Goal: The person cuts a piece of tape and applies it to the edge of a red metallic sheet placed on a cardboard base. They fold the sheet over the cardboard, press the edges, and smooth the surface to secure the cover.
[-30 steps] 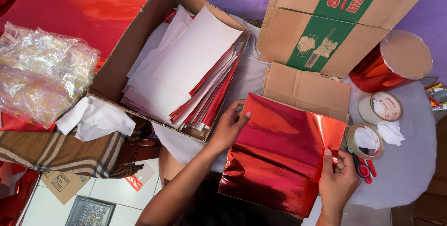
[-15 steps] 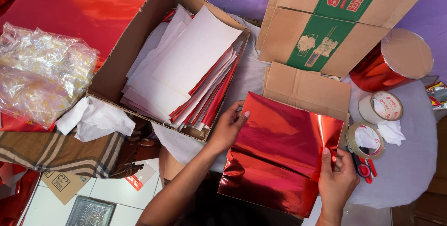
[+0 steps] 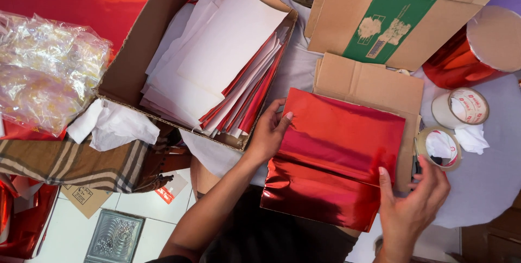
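A shiny red foil sheet (image 3: 336,154) lies wrapped over a flat cardboard piece (image 3: 374,81) on the pale table. My left hand (image 3: 268,133) rests flat against the sheet's left edge, fingers pressing on the foil. At the lower right corner my right hand (image 3: 412,203) touches the sheet's right edge with its fingers spread. Neither hand lifts the sheet off the table.
An open cardboard box (image 3: 135,62) of white and red sheets stands at left. A second box (image 3: 401,13), a red foil roll (image 3: 472,51) and two tape rolls (image 3: 461,108) sit at right. A crinkled plastic bag (image 3: 49,73) and striped cloth (image 3: 76,165) lie at far left.
My right hand has shifted a little along the right edge of the foil sheet. The left hand stays pressed on the left edge.
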